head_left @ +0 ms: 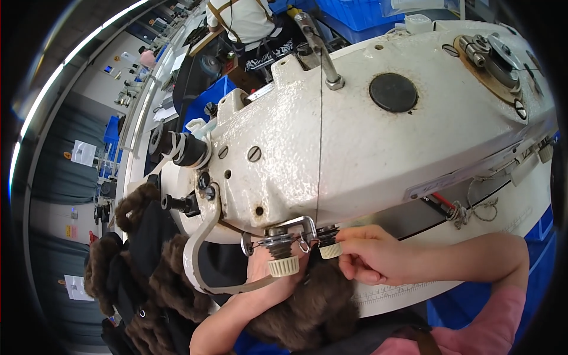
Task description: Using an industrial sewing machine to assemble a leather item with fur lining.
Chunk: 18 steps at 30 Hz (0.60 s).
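A white industrial sewing machine [349, 148] fills the middle, its head toward the left. Beneath the head, my left hand [260, 269] is partly covered by the machine and a curved metal lever [192, 254]; its fingers are hidden. Dark brown fur [316, 305] on black fabric lies beside that hand. My right hand [373, 254] is closed, thumb and fingers pinched at the right side of a cream tension knob [331, 251]. What it pinches is hidden. Left of it sits a second cream tension knob [284, 266]. Black thread [320, 130] runs down the machine's front to the knobs.
Black pieces with brown fur [121, 278] are heaped at the left. A ruler marking [408, 288] runs along the white table's near edge. Tangled cord [467, 213] lies under the machine arm. Farther back are blue bins [361, 13] and a person in white [245, 23].
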Each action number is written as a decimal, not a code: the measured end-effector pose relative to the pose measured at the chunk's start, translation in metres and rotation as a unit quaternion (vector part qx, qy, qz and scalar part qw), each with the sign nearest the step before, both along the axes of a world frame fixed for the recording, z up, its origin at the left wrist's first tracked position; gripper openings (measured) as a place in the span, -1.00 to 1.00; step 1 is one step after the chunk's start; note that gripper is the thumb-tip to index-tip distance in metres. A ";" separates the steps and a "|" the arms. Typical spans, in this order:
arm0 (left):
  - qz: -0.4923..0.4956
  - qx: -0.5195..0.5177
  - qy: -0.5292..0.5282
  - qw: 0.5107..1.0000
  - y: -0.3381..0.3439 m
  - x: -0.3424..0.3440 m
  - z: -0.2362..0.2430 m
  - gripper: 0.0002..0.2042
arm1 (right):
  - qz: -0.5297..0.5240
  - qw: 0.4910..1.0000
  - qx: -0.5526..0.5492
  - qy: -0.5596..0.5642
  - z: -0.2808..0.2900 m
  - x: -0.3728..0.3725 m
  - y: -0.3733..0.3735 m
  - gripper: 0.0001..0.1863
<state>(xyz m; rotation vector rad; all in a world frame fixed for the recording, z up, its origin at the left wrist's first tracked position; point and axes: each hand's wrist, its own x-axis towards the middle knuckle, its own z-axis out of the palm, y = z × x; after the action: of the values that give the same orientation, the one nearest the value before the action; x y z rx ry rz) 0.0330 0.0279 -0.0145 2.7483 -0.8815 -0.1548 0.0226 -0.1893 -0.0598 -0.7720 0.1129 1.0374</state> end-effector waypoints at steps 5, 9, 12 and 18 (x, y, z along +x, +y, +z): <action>0.003 -0.007 -0.025 1.000 -0.003 0.002 0.003 -0.91 | -0.036 0.998 0.046 0.015 -0.004 -0.012 0.006 -0.51; -0.005 0.026 0.043 0.999 -0.001 0.006 0.000 -0.60 | -0.059 0.995 -0.032 -0.081 0.005 -0.023 0.011 -0.50; -0.004 0.015 0.052 0.999 0.000 0.003 0.005 -0.57 | -0.074 0.986 -0.072 -0.134 0.012 -0.034 0.011 -0.52; -0.056 -0.003 -0.104 0.993 -0.005 0.002 -0.005 -0.83 | -0.115 0.616 -0.369 -0.687 -0.024 0.010 -0.004 -0.66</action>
<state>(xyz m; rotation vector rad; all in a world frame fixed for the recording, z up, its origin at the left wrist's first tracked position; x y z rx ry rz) 0.0349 0.0226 -0.0193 2.7451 -1.0879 0.1162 0.0321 -0.1938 -0.0839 -2.0804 -0.7302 -0.1486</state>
